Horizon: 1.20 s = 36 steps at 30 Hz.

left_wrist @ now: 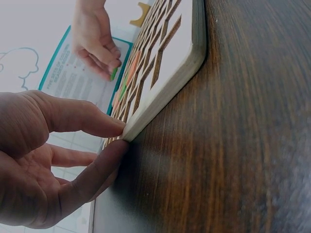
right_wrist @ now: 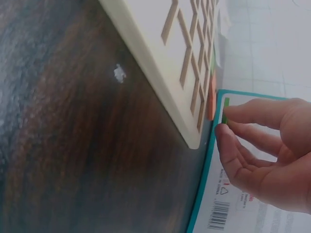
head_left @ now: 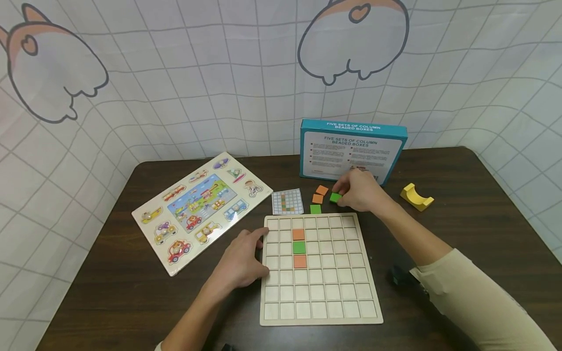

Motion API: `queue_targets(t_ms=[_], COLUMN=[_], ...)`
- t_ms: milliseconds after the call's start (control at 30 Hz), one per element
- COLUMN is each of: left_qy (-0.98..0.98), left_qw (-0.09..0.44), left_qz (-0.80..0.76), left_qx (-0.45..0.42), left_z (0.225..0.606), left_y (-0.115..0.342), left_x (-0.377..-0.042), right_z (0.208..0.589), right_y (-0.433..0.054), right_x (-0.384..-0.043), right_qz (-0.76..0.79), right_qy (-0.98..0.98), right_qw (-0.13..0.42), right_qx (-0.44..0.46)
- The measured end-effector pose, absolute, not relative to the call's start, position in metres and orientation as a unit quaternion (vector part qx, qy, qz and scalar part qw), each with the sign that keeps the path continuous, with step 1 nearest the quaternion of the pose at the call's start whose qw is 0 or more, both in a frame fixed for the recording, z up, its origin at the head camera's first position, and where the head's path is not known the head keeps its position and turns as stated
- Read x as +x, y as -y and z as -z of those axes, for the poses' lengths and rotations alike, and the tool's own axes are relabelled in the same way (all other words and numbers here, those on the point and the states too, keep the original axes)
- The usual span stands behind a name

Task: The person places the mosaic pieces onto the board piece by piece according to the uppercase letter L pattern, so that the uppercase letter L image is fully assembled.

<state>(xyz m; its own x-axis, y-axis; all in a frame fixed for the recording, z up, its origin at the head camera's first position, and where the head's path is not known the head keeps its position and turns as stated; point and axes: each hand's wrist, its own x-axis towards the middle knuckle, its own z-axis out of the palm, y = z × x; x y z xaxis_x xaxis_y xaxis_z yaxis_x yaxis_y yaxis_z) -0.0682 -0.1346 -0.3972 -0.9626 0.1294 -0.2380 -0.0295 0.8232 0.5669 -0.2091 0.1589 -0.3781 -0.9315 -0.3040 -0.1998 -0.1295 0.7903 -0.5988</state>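
A square wooden grid board point(head_left: 322, 324) lies flat on the table. In one of its columns sit an orange tile point(head_left: 298, 234), a green tile point(head_left: 299, 247) and a second orange tile point(head_left: 300, 262). Thumb and fingers of my left hand point(head_left: 240, 261) hold the board's left edge, as the left wrist view also shows. Beyond the board's far edge, my right hand point(head_left: 361, 190) pinches a green tile point(right_wrist: 226, 109) between thumb and fingers. Close by lie two loose orange tiles point(head_left: 318, 199) and one loose green tile point(head_left: 315, 209).
A small pattern card point(head_left: 287, 201) lies behind the board. At the left is a picture puzzle board point(head_left: 175, 265). A blue-edged box point(head_left: 353, 151) stands behind the right hand, and a yellow curved block point(head_left: 416, 197) rests to the right on the dark table point(head_left: 443, 170).
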Motion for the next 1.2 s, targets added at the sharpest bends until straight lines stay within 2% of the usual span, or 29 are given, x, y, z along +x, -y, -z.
queue_targets(t_ms=[533,1200], left_qy=[-0.945,-0.947], left_qw=[0.137,0.14], left_qz=[-0.296,-0.29], left_qx=[0.022,0.021], left_z=[0.4,0.4], left_y=[0.135,0.135], left_x=[-0.07,-0.071], right_z=[0.368,0.357], right_y=[-0.153,-0.149], right_x=[-0.192,-0.164], right_qz=[0.297,0.31], right_qy=[-0.935,-0.925], right_qw=[0.114,0.12], right_qx=[-0.154,-0.183])
